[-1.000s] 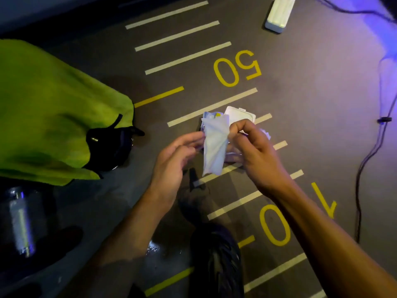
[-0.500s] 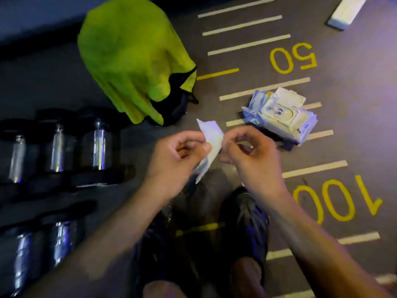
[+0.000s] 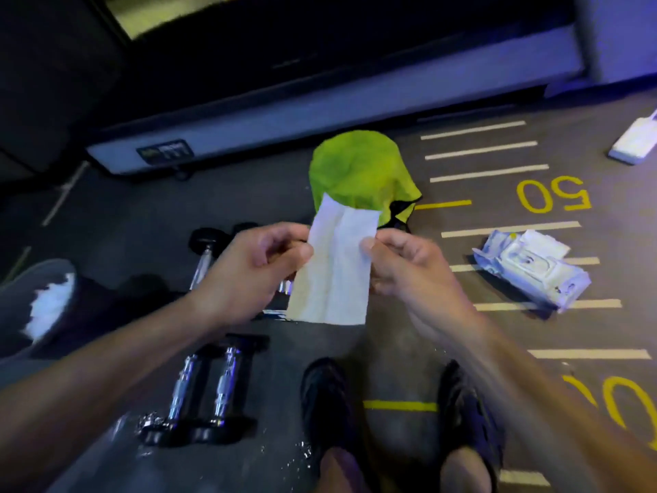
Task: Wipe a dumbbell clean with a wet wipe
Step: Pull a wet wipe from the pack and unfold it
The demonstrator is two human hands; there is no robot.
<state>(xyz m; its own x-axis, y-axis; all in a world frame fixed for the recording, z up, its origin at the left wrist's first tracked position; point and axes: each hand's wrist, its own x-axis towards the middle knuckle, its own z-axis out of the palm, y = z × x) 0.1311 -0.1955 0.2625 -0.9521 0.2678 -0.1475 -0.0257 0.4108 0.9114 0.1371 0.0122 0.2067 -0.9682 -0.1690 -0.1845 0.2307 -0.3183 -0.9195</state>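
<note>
A white rectangular wet wipe (image 3: 334,265) hangs in front of the person, partly unfolded, with a lengthwise crease running down it. The left hand (image 3: 256,268) pinches its left edge, fingers curled and clamped on the sheet; the right hand (image 3: 401,268) pinches the right edge the same way. The step in hand looks to be opening the wipe out before any wiping begins.

To do this well, the two hands should draw gently apart so the remaining fold opens flat, without tugging hard enough to tear the damp sheet. A wider pad of cloth will cover more metal per pass; folding it once over the palm afterwards would give a firm wiping face.

The targets lie on the dark floor (image 3: 391,336) to the left: two chrome-handled dumbbells with black ends (image 3: 202,393) side by side near the left forearm, and another chrome-handled dumbbell (image 3: 204,257) farther off, partly hidden behind the left hand. None is touched yet. The nearer pair seems the easiest reach.

The white plastic wipe packet (image 3: 529,275) lies open on the floor at right, well apart from the dumbbells; a lime-green bag (image 3: 359,172) sits beyond the wipe.
</note>
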